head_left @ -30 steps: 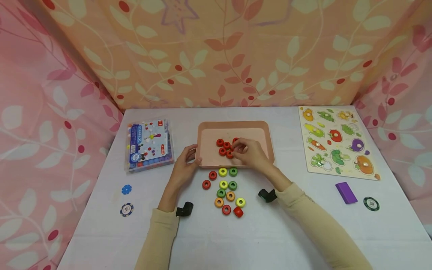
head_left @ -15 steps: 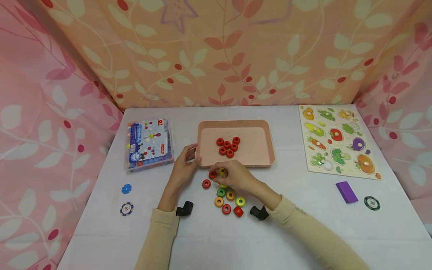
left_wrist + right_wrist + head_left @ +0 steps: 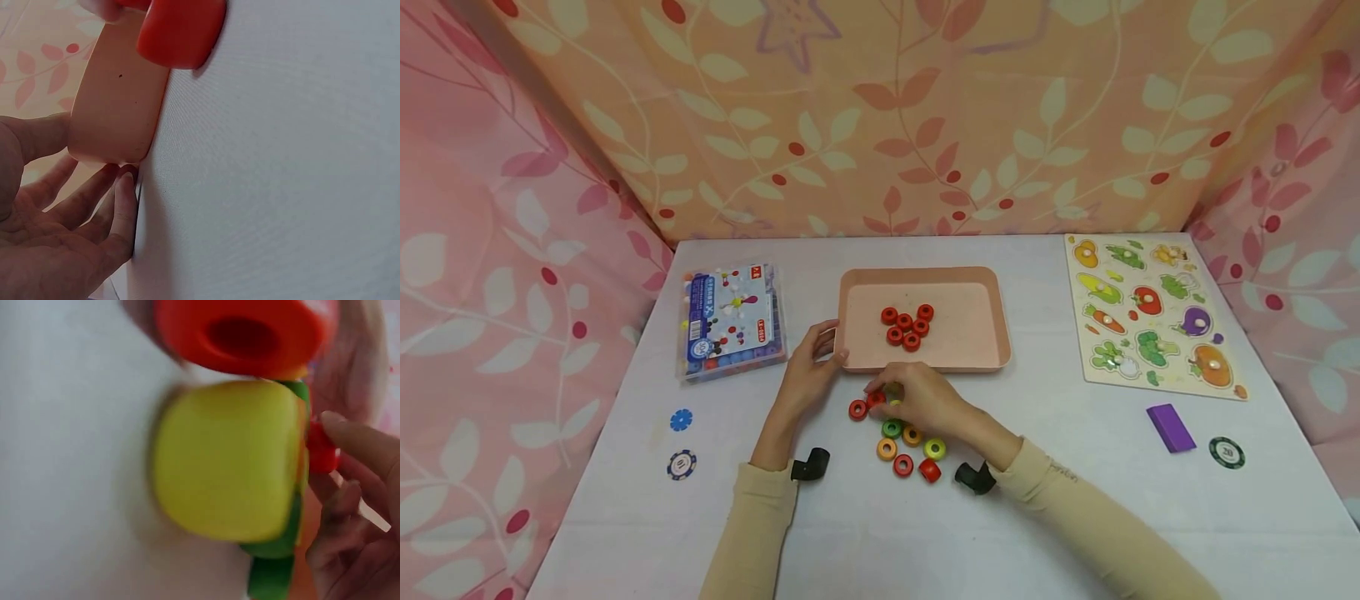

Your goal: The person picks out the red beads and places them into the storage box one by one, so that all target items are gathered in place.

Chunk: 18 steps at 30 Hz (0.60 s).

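I stand close by and watch the person's right hand [image 3: 928, 397]. Its grip is narrow: the thumb and a finger pinch one red bead [image 3: 321, 450] by its sides, and the bead seems to be at the height of the table or very near it; exactly how high, I cannot tell. Just to the left of these fingertips lies a second red bead [image 3: 857, 417], so close that perhaps the two are touching. Under the palm a yellow bead [image 3: 894, 390] is partly hidden. Nearer to the person than the right hand there are a green bead [image 3: 891, 422], two orange beads [image 3: 887, 457] and some others.

The left hand [image 3: 808, 367] holds the near left corner of the pink tray [image 3: 966, 325], with the thumb at the rim and the fingers against the outside wall. The tray stands just beyond the right hand, and in it sits a small group of red beads [image 3: 912, 348].

In my judgement, the step in hand is the taking up of this single red bead. The next move, I think, calls for a firm pinch and a straight lift, so that the neighbour is not dragged along. If the bead is meant for the tray, the right hand must rise enough to pass over the near rim, while the left hand should hold the corner steady.
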{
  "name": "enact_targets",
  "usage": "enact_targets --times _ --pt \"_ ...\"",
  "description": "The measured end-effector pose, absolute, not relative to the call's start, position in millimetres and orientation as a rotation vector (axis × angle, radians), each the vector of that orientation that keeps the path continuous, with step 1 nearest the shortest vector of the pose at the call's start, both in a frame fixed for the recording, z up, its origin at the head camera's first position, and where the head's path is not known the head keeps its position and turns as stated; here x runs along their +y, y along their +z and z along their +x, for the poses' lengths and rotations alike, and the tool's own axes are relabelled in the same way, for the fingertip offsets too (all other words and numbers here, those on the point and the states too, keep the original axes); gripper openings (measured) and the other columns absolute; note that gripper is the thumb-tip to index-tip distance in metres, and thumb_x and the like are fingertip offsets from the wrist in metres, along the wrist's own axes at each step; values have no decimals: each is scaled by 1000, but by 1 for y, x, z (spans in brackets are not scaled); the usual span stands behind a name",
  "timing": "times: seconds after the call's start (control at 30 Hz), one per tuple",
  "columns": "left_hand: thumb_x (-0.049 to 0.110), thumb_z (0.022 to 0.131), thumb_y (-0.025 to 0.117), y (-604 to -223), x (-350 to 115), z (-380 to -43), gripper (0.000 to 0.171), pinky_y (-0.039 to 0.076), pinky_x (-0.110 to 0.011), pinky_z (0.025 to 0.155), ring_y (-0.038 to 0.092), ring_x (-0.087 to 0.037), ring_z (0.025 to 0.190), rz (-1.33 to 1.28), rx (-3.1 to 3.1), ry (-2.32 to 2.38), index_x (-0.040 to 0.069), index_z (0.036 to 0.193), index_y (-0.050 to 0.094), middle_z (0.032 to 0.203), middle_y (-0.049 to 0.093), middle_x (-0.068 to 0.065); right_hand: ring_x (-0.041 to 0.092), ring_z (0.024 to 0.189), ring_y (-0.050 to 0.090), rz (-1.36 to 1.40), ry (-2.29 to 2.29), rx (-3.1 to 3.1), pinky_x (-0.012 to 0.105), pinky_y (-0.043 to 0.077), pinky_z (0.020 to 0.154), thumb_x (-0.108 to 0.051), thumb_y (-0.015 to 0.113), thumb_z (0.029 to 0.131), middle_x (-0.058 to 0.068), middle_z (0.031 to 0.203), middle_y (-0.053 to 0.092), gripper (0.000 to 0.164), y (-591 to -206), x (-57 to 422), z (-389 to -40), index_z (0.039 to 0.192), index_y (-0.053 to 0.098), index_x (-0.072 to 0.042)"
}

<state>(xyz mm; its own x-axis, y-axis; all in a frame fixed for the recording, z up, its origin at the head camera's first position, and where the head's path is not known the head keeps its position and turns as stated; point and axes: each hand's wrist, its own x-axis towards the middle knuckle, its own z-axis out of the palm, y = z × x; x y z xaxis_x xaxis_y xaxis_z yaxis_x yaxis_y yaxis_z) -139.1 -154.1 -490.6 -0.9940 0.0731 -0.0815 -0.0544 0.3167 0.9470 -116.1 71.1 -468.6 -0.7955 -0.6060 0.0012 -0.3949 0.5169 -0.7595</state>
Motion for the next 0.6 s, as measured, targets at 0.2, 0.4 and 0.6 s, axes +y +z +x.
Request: enact_targets --times 0.2,0.4,0.6 --pt "12 96 66 -491 -153 -139 54 49 -47 105 55 -28 131 23 2464 1775 12 147 45 147 53 -13 18 74 58 -848 -1322 2557 26 46 62 -23 84 82 -8 94 72 26 -460 81 -127 105 76 -14" --pt "12 96 67 -490 -153 -139 55 49 -46 105 55 -27 131 19 2471 1769 13 147 45 147 53 -12 14 71 54 -755 -1494 2661 25 46 62 -20 87 78 1 87 66 28 -457 98 -146 103 76 -13" --pt "13 96 67 -489 -153 -139 55 48 -47 106 53 -27 133 4 2460 1765 15 147 46 148 52 -11 20 80 58 -551 -1517 2739 27 48 68 -12 84 81 8 93 66 26 -463 120 -163 105 75 -6"
